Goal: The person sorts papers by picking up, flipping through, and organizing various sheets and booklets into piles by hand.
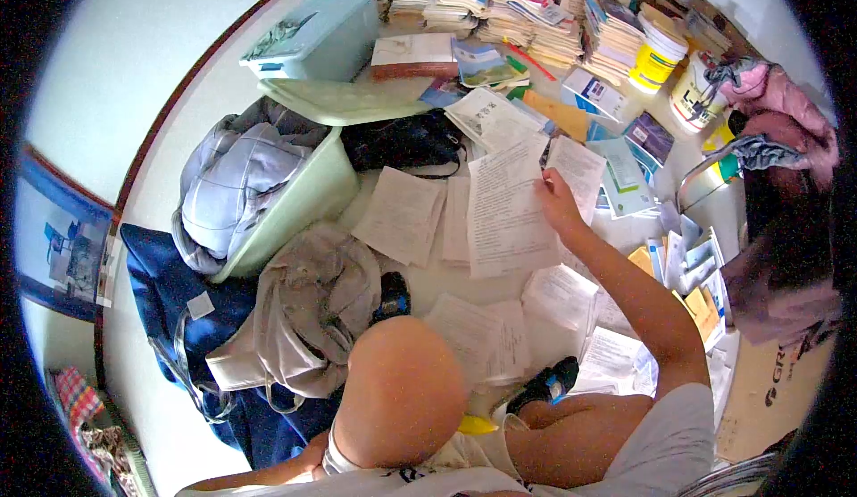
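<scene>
My right hand [559,202] pinches the right edge of a printed sheet of paper [507,211], held up over the floor. Several more printed sheets [402,216] lie to the left of it. Another pile of printed papers [478,332] is on the floor just beyond my raised knee. To the right, papers [561,296] lie beneath my forearm. Low in the view, my left hand [312,458] rests beside my thigh, its fingers hidden behind the leg.
A green bin [299,202] with grey clothing stands at left, near a blue bag [223,310] and a beige bag [312,292]. Behind are a blue storage box [326,37], stacked books [527,20] and a yellow-and-white bucket [658,55]. Booklets [625,176] and a cardboard box [768,390] lie right.
</scene>
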Demonstrator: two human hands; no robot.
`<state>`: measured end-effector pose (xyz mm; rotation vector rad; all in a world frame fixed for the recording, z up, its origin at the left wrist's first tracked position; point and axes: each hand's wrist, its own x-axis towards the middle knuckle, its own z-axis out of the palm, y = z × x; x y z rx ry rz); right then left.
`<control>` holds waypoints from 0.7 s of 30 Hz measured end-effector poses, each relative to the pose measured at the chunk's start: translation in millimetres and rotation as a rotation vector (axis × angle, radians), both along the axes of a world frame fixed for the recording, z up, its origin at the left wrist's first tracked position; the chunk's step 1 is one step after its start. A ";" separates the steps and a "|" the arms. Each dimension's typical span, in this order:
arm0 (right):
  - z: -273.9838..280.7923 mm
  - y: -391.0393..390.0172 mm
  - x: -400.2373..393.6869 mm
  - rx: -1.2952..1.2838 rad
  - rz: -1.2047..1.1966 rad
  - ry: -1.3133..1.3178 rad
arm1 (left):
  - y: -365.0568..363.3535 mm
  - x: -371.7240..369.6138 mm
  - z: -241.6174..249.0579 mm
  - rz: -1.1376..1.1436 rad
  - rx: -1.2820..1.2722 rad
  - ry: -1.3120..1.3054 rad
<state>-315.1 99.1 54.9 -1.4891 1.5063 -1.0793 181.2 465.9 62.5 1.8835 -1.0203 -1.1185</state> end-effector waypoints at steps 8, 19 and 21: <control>10.0 5.7 2.8 0.016 0.009 -0.026 | 13.3 -0.2 -1.9 0.026 0.007 -0.020; -12.9 -1.7 1.4 -0.010 -0.017 -0.049 | 26.8 1.7 -1.6 0.029 0.012 -0.056; -13.3 -0.7 -0.3 -0.013 -0.033 -0.029 | 30.0 1.8 -2.1 0.029 0.014 -0.063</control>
